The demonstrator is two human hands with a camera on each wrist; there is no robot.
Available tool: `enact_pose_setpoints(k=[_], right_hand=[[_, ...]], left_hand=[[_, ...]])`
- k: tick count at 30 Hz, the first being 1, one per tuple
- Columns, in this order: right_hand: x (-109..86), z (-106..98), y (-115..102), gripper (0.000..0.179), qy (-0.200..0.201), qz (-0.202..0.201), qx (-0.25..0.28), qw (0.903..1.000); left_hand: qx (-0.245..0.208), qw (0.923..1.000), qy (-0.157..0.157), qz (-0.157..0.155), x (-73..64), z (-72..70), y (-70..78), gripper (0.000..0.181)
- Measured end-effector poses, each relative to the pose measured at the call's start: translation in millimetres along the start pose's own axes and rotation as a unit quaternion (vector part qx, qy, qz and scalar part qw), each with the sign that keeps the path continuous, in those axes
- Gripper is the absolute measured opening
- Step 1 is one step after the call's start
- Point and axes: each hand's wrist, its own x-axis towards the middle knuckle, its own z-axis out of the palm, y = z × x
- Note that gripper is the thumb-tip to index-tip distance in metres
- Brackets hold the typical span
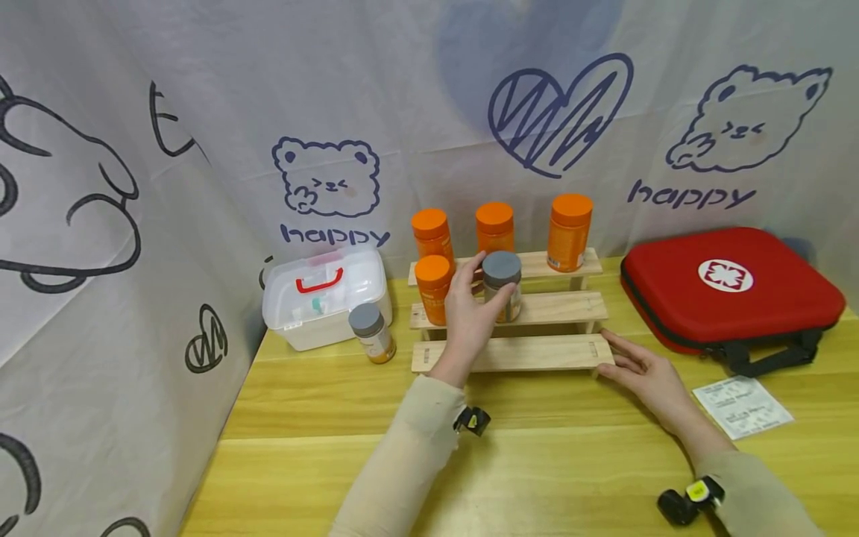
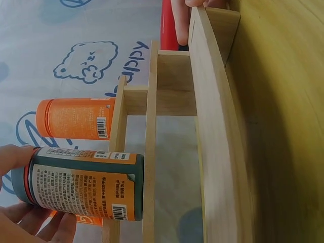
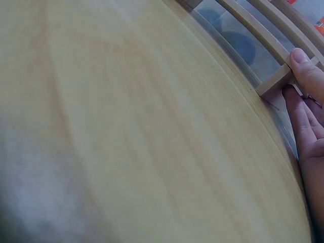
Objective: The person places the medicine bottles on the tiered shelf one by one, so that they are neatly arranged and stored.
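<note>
My left hand [image 1: 467,321] grips a grey-lidded pill bottle [image 1: 502,270] around its lid end, over the middle step of a three-step wooden rack [image 1: 537,353]. In the left wrist view this bottle [image 2: 83,182] shows an orange and white printed label, and its base is right at the step's surface. With thumb and fingers, my right hand [image 1: 649,382] pinches the right end of the rack's lowest step. An orange-lidded bottle [image 1: 433,287] stands left of my left hand on the middle step. Along the top step stand three more orange bottles [image 1: 570,235].
Left of the rack, another grey-lidded bottle [image 1: 373,335] stands before a clear-lidded white box [image 1: 329,294] with a red handle. On the right lie a red first-aid case [image 1: 731,298] and a printed white packet [image 1: 742,406]. A patterned curtain [image 1: 429,97] hangs behind the table.
</note>
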Motion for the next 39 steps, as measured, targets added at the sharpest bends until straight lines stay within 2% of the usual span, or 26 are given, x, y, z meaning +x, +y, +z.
enact_pose_setpoints(k=[6,11,14,18,21,24,30,34,39], right_hand=[[-0.5,0.6,0.1,0.071,0.002,-0.001,0.003,1.0],[-2.1,2.4,-1.3,0.07,0.007,-0.007,0.015,0.9998],[-2.5,2.8,-2.1,0.07,0.007,-0.01,0.017,0.9998],[-2.5,1.5,-2.4,0.071,0.004,-0.004,0.002,1.0],[-2.6,-0.1,-2.1,0.071,0.002,0.001,-0.007,1.0],[-2.6,-1.3,-1.6,0.07,0.002,0.002,-0.01,0.9999],[-2.8,-0.9,-1.7,0.07,0.003,0.0,-0.012,0.9999],[-2.8,-0.5,-1.5,0.07,0.002,-0.003,-0.006,1.0],[-2.1,-0.1,-1.1,0.07,0.0,-0.006,-0.001,1.0]], left_hand=[[0.027,0.9994,-0.006,0.019,-8.0,-4.4,0.4,0.069],[0.027,0.9974,0.004,0.067,-21.9,-15.1,0.5,0.066],[0.03,0.9934,0.021,0.109,-30.3,-28.7,-1.1,0.06],[0.055,0.9817,0.067,0.17,-37.2,-55.1,-6.1,0.05],[0.075,0.9742,0.104,0.186,-38.8,-77.4,-12.0,0.047],[0.099,0.9723,0.13,0.167,-37.7,-99.5,-20.1,0.047],[0.157,0.9686,0.166,0.098,-34.5,-139.7,-45.6,0.046],[0.179,0.9704,0.158,0.036,-34.4,-155.4,-63.6,0.047],[0.162,0.9767,0.136,-0.036,-37.3,-161.5,-78.0,0.047]])
